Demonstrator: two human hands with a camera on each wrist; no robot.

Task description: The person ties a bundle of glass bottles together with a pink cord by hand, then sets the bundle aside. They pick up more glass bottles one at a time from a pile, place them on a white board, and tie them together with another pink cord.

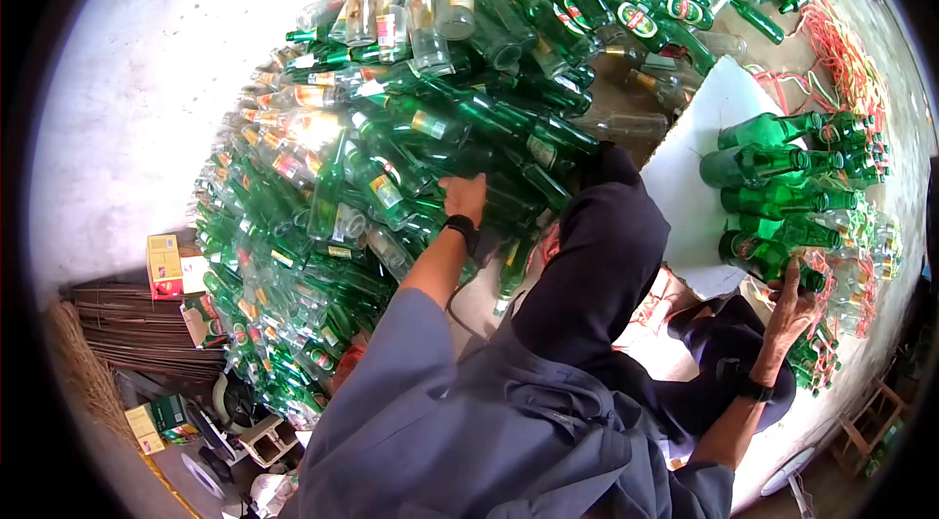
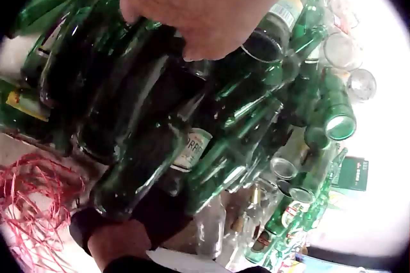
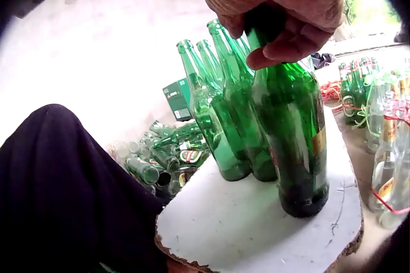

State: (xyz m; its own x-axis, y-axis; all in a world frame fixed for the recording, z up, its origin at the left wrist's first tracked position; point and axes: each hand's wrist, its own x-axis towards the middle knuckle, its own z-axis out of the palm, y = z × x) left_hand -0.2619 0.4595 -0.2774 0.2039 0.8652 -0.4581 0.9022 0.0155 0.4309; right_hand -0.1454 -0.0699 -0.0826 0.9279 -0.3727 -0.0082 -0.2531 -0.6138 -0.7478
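Note:
My right hand (image 1: 794, 312) grips the neck of a green glass bottle (image 3: 293, 138). The bottle stands on the white board (image 3: 218, 228), its base on the surface in the right wrist view. Beside it more green bottles (image 3: 218, 116) are grouped upright. Over on the left, my left hand (image 1: 464, 196) reaches in over the big heap of glass bottles (image 1: 323, 265). In the left wrist view that hand (image 2: 211, 10) hovers with its fingertips right at dark green bottles (image 2: 138, 113), its fingers loosely bent and partly hidden.
Clear bottles (image 3: 389, 164) tied with red string stand right of the board. Pink string (image 2: 38, 190) lies in a tangle on the floor by the heap. My bent knee (image 1: 611, 235) comes between heap and board. Cartons (image 1: 176, 268) and rods (image 1: 137, 323) lie at far left.

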